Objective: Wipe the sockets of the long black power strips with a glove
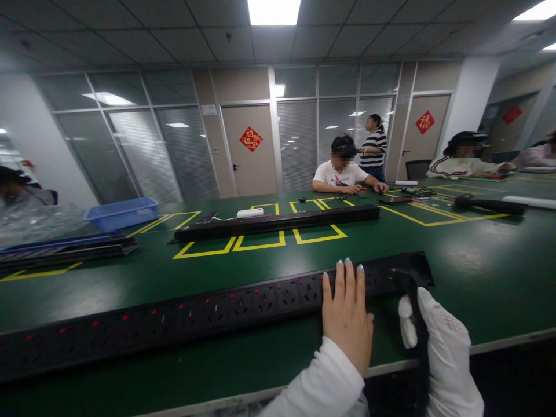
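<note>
A long black power strip (208, 311) lies slantwise along the near side of the green table, with a row of sockets and red dots. My left hand (345, 318), bare with pale blue nails, rests flat across it toward the right end, fingers stretched out. In a white glove, my right hand (447, 347) is wrapped round a black hand tool (420, 341). The tool's thin tip meets or hovers over the power strip's right end; contact is unclear. Its lower part runs down past the table edge, and its exact kind is hard to make out.
Another long black strip (278, 220) lies farther back across yellow tape marks, a white object (250, 213) behind it. A blue bin (124, 214) and black panels (69, 249) are at left. A black tool (489, 204) lies at right. Several people are around the table.
</note>
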{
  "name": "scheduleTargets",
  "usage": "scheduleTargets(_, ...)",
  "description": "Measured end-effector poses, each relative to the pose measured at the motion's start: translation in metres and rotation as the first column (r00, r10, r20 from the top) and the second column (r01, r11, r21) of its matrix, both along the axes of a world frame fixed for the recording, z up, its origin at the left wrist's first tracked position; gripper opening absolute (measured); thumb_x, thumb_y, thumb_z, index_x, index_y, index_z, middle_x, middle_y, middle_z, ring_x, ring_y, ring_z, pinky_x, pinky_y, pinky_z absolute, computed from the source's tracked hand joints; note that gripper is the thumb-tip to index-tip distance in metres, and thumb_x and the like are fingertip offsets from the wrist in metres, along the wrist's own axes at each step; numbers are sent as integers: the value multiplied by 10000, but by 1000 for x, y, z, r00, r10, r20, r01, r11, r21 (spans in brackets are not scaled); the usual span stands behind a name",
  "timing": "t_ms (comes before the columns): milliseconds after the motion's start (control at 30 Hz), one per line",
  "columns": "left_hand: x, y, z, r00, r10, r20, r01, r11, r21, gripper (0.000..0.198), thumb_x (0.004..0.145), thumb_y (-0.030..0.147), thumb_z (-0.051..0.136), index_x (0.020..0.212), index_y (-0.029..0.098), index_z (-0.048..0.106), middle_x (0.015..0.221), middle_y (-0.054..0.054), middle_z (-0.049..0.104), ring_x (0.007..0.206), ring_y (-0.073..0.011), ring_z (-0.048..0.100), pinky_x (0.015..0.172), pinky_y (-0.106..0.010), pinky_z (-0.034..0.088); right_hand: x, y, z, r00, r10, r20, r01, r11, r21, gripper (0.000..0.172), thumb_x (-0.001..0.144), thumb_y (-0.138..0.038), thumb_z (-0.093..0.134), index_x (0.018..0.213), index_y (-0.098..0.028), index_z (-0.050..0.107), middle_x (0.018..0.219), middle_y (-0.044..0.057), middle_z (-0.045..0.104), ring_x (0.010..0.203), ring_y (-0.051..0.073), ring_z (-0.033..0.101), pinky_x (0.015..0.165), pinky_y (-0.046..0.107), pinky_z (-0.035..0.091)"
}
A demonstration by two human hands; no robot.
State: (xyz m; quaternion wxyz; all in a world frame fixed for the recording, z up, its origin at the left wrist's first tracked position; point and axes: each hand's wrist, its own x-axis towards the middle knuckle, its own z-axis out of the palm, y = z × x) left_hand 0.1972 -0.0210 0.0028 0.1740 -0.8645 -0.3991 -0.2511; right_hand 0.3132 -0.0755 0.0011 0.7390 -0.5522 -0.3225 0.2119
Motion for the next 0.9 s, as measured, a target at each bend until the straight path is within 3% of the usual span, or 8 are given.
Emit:
scheduleTargets(167, -1, 3, 5, 1000, -9, 1, 9, 998, -62, 795, 862, 509, 546, 1497, 136, 246, 1569, -113, 240, 1445, -292, 209, 1139, -528, 307, -6, -1, 7, 1000, -14, 15, 14, 1000, -24, 527, 755, -669, 652, 545, -188, 609, 272, -21, 447, 277, 97, 386, 371, 223, 262)
scheduleTargets(333, -4, 6, 9, 1000, -15, 0, 15, 997, -73, 796, 859, 522, 538, 1491, 123, 265, 1569, -117, 242, 1448, -293, 200, 1138, -517, 314, -20, -8, 20, 999, -42, 14, 43, 990, -134, 511, 844, -639, 579, 581, -201, 587, 310, -23, 441, 349, 106, 388, 421, 238, 273)
scheduleTargets(500, 0, 5, 7, 1000, 13, -5, -13, 998, -67, 800, 847, 509, 570, 1488, 129, 279, 1573, -113, 230, 1447, -319, 189, 1134, -531, 319, -11, -6, 11, 1000, -4, 6, 4, 991, -135, 492, 830, -650, 589, 600, -215, 584, 324, -26, 455, 357, 111, 384, 415, 255, 259)
scheduleTargets(633, 2, 5, 6, 997, 72, -1, -72, 995, -75, 814, 835, 549, 581, 1469, 106, 328, 1532, -143, 326, 1409, -359, 279, 1119, -513, 352, -7, -4, 9, 1000, -12, 7, 13, 990, -139, 533, 768, -707, 611, 562, -215, 607, 306, -5, 463, 340, 118, 376, 408, 280, 222)
scheduleTargets(767, 1, 7, 8, 994, 105, -31, -108, 987, -115, 806, 840, 553, 578, 1443, 63, 365, 1481, -178, 404, 1370, -362, 352, 1108, -483, 375, -15, -6, 13, 999, -25, -27, 20, 983, -181, 470, 837, -651, 577, 603, -243, 587, 349, -21, 450, 402, 136, 364, 461, 291, 248)
scheduleTargets(900, -4, 6, 8, 998, 69, 8, -68, 991, -118, 812, 857, 578, 528, 1450, 55, 343, 1492, -178, 386, 1384, -351, 329, 1116, -494, 359, -9, -11, 6, 997, -50, 62, 61, 981, -185, 429, 870, -637, 536, 644, -274, 578, 441, -11, 494, 459, 166, 398, 476, 319, 284)
